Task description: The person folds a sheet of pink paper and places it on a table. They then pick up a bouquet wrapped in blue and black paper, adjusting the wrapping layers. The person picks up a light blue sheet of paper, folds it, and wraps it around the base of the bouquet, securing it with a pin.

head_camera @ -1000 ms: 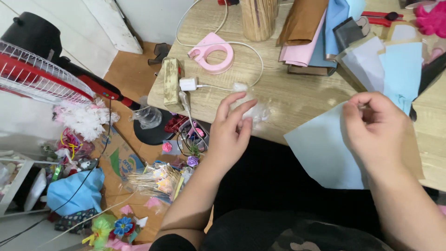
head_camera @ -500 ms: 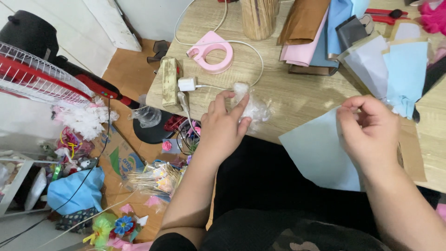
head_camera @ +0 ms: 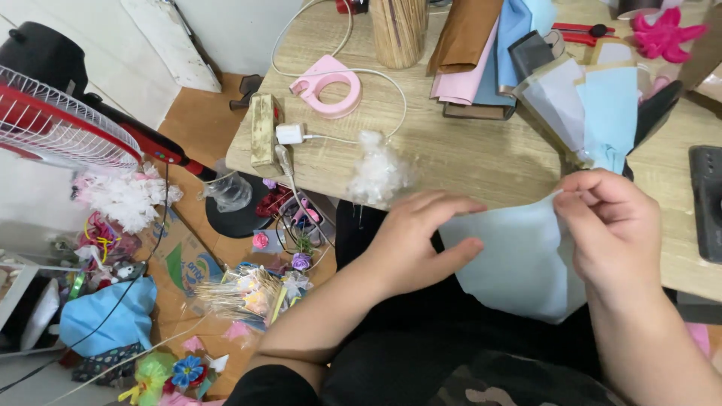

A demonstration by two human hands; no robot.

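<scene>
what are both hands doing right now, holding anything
Left hand: open, fingers on the left edge of the light blue paper sheet.
Right hand: closed, pinching the sheet's upper right edge.

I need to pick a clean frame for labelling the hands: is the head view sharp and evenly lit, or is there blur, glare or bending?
Head view: light is soft and even, with no hard shadows or glare on the wooden table; left hand and right hand on the pale blue paper look sharp; the wide lens bows the edges, so the fan looks stretched.
</scene>
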